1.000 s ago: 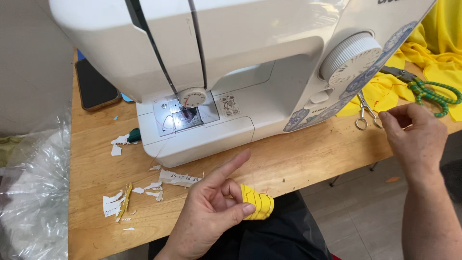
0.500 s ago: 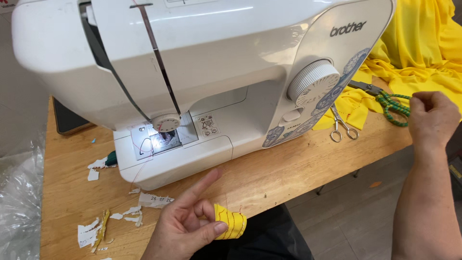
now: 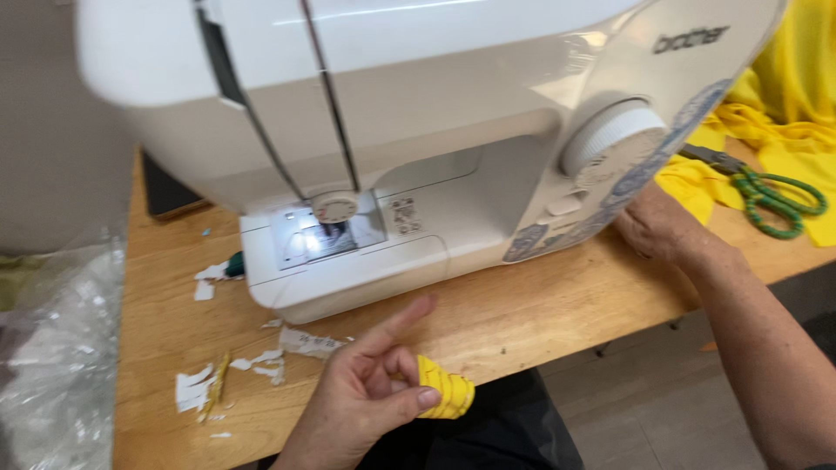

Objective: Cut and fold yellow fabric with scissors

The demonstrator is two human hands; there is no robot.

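Pinching a small yellow ribbed piece (image 3: pixel 444 393) between thumb and curled fingers, your left hand (image 3: pixel 366 400) hovers over the wooden table (image 3: pixel 522 318) edge, index finger extended toward the white sewing machine (image 3: pixel 409 148). Your right hand (image 3: pixel 657 228) rests against the machine's right end; its grasp cannot be told. Green-handled scissors (image 3: pixel 771 198) lie on yellow fabric (image 3: pixel 784 104).

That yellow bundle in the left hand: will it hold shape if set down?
Probably not: the yellow bundle looks like soft gathered fabric, pinched by the left hand, so it may loosen. Likely light; unlikely to roll far on the wooden table.
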